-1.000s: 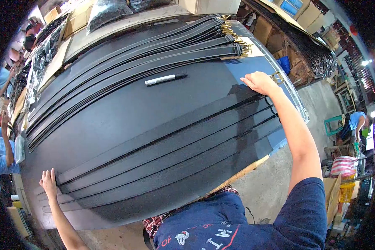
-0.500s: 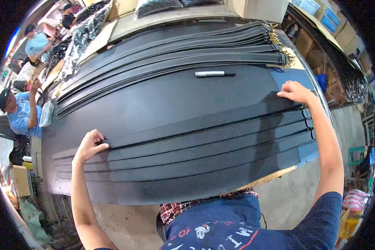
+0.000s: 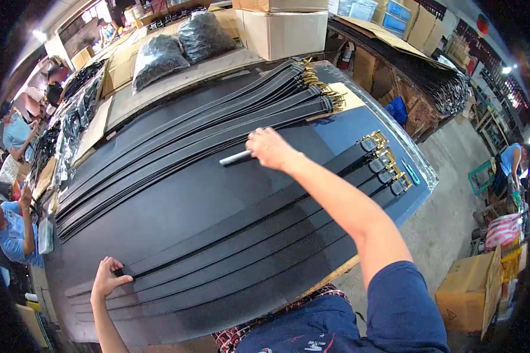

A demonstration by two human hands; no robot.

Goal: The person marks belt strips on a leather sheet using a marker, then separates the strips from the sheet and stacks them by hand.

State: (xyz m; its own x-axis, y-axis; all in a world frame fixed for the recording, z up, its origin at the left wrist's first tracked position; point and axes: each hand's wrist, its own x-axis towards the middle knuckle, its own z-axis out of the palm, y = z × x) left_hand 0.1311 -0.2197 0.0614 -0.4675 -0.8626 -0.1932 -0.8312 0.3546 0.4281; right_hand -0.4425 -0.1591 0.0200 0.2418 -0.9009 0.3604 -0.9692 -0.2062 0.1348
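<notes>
My right hand (image 3: 269,148) is closed on the dark end of a silver-grey marker pen (image 3: 235,157) above the black work surface. At the lower left, my left hand (image 3: 108,277) has thumb and fingers curled around the end part of a black belt (image 3: 218,235). That belt lies lengthwise with several others beside it, nearly parallel. Their gold-coloured buckles (image 3: 384,162) gather at the right, below my right forearm.
Another row of black belts (image 3: 188,135) lies farther back, buckles at the right. A light-blue cutter (image 3: 411,172) rests near the table's right edge. Plastic bags (image 3: 159,59) and a cardboard box (image 3: 282,29) stand behind. A person in blue (image 3: 17,229) is at the left.
My right hand has left the buckle end of the belts and moved left to grasp the marker. My left hand stays at the belt's other end. The view has turned rightward.
</notes>
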